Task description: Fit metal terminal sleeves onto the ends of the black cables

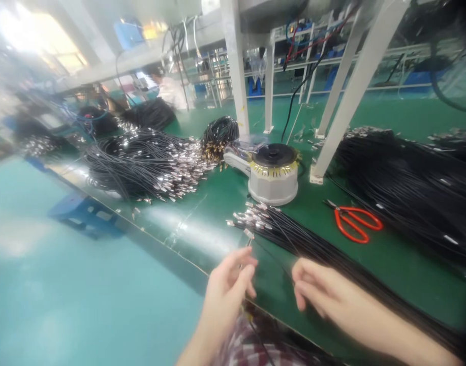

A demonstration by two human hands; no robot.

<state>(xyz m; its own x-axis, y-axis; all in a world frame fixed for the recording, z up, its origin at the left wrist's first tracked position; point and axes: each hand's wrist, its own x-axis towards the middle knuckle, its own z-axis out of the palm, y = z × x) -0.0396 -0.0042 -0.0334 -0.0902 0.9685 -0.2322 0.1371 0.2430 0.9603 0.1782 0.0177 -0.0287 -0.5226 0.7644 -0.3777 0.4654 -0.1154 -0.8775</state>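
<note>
A green tabletop [202, 231] runs diagonally through a bright workroom, above a pale turquoise floor [103, 305] with a blue stool [84, 213] by its edge. The person's two bare hands are over the near edge. The right hand [312, 287] has its grip pinched on a thin black cable [273, 258], which stretches across toward the left hand. The left hand [233, 277] has curled fingers just below a small connector [248, 234]; whether its grip holds anything cannot be told. The forearms are cut off by the frame, and the far left is badly blurred. Beside the hands lies a long bundle of black cables [312, 244]. Behind it stands a white round device [273, 185] with a black top, near a coiled cable heap [141, 157]. Orange-handled scissors [356, 221] lie to the right. A slanting white post [350, 96] partly blocks the view behind, beside a larger cable pile [415, 188].
</note>
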